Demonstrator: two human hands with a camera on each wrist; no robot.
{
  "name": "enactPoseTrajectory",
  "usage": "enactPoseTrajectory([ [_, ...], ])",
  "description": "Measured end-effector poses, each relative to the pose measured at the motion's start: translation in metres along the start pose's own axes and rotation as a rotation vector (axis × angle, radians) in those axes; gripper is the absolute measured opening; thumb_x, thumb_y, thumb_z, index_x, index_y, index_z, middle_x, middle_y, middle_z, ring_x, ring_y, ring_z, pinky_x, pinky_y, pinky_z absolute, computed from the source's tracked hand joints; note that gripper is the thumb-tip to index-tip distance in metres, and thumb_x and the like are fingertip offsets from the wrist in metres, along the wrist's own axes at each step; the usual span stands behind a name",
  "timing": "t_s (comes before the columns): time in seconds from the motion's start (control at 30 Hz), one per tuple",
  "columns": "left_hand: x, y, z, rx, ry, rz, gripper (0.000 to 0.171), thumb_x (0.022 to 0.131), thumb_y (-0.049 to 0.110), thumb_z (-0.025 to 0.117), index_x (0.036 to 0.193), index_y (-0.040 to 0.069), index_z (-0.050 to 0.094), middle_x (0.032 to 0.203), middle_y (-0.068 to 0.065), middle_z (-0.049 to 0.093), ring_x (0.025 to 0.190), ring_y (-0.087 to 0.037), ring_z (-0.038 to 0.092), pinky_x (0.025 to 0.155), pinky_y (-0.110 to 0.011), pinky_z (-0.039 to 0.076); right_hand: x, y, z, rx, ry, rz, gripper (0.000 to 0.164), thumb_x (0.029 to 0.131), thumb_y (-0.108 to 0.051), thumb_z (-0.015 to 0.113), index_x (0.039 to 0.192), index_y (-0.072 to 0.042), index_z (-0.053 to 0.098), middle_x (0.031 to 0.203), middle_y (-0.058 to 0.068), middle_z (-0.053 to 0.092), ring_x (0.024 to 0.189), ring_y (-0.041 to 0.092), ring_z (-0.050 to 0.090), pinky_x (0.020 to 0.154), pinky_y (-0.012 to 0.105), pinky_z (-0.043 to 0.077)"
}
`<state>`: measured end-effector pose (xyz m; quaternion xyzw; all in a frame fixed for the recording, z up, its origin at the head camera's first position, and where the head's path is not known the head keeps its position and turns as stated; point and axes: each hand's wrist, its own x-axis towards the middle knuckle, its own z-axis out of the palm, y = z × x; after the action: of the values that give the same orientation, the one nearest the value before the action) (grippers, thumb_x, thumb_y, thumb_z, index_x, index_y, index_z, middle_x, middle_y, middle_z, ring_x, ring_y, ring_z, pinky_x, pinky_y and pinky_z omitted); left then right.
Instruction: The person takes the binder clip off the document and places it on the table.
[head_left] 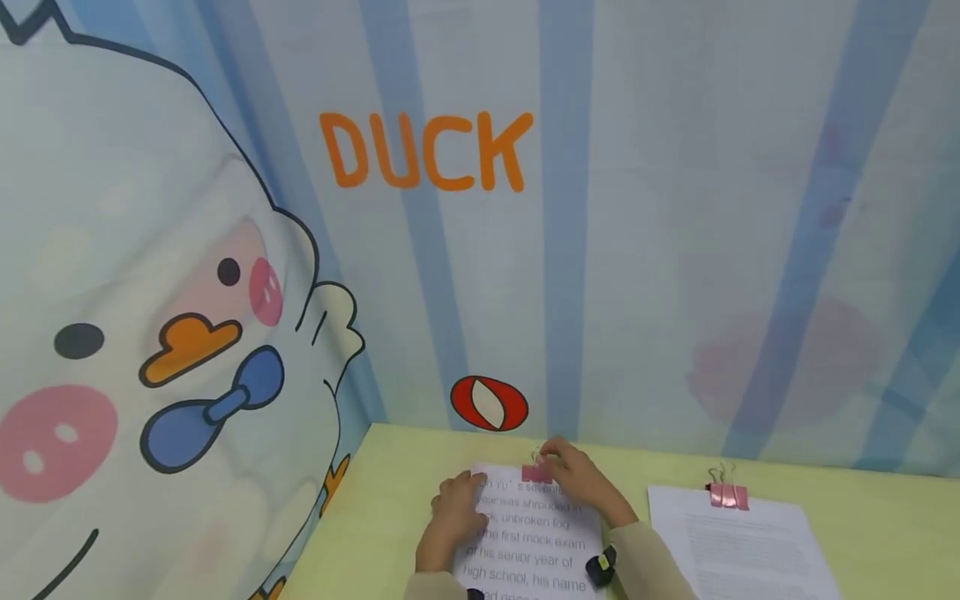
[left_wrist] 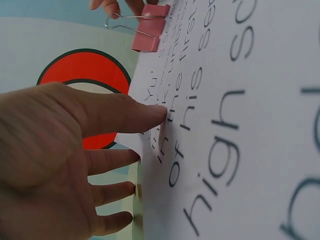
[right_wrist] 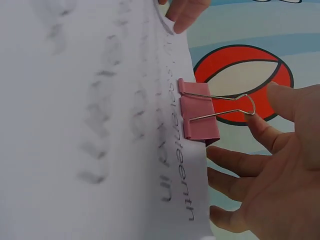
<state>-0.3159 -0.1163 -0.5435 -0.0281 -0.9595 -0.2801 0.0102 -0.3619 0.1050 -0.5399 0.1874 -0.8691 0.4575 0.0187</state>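
A stack of printed paper (head_left: 525,533) in large type lies on the table, with a pink binder clip (head_left: 534,473) on its far edge. My left hand (head_left: 456,510) rests at the left side of this stack. In the left wrist view its straight thumb (left_wrist: 145,116) presses on the top sheet, and the other fingers are spread along the paper's edge. My right hand (head_left: 581,479) is at the clip. One fingertip (right_wrist: 251,117) touches the looped wire handle in the right wrist view, while the thumb stands apart from it and the remaining fingers reach toward the paper's edge.
To the right lies a second stack of paper (head_left: 750,550) in small print, held by another pink binder clip (head_left: 727,496). The yellow table (head_left: 360,517) meets a blue striped curtain (head_left: 637,250) with a duck print behind it.
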Motion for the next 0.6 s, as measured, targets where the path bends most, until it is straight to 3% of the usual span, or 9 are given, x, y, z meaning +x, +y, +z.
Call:
enactPoseTrajectory([
  [0.1, 0.0, -0.001, -0.003, -0.01, 0.005, -0.005, 0.06, 0.078, -0.002, 0.079, 0.135, 0.002, 0.062, 0.142, -0.026, 0.051, 0.132, -0.048, 0.041, 0.105, -0.068, 0.034, 0.012, -0.004, -0.002, 0.01, -0.031, -0.036, 0.016, 0.103, -0.02, 0.058, 0.104, -0.005, 0.062, 0.103, 0.007, 0.066, 0.095, 0.027, 0.062, 0.086, 0.049, 0.051],
  [0.2, -0.001, -0.002, -0.007, -0.009, 0.008, -0.004, 0.06, 0.078, -0.002, 0.078, 0.136, 0.002, 0.062, 0.143, -0.025, 0.05, 0.132, -0.048, 0.041, 0.105, -0.067, 0.033, 0.02, -0.006, -0.002, 0.033, -0.074, -0.04, 0.017, 0.102, -0.02, 0.059, 0.103, -0.003, 0.063, 0.104, 0.01, 0.067, 0.098, 0.031, 0.065, 0.087, 0.049, 0.052],
  [0.43, -0.003, -0.002, -0.002, -0.021, -0.004, 0.002, 0.059, 0.079, 0.001, 0.078, 0.136, 0.0, 0.061, 0.144, -0.026, 0.048, 0.133, -0.049, 0.039, 0.107, -0.068, 0.031, 0.026, -0.007, -0.005, 0.0, -0.118, 0.027, 0.046, 0.101, -0.024, 0.062, 0.127, 0.013, 0.057, 0.121, 0.025, 0.063, 0.111, 0.041, 0.062, 0.096, 0.057, 0.049],
  [0.6, -0.004, -0.004, 0.0, -0.018, -0.01, 0.01, 0.059, 0.079, 0.002, 0.079, 0.136, 0.0, 0.061, 0.145, -0.025, 0.048, 0.134, -0.049, 0.038, 0.107, -0.067, 0.031, 0.03, -0.001, -0.009, -0.011, -0.17, 0.011, 0.046, 0.099, -0.026, 0.064, 0.122, 0.013, 0.062, 0.112, 0.02, 0.065, 0.102, 0.033, 0.061, 0.092, 0.052, 0.051],
])
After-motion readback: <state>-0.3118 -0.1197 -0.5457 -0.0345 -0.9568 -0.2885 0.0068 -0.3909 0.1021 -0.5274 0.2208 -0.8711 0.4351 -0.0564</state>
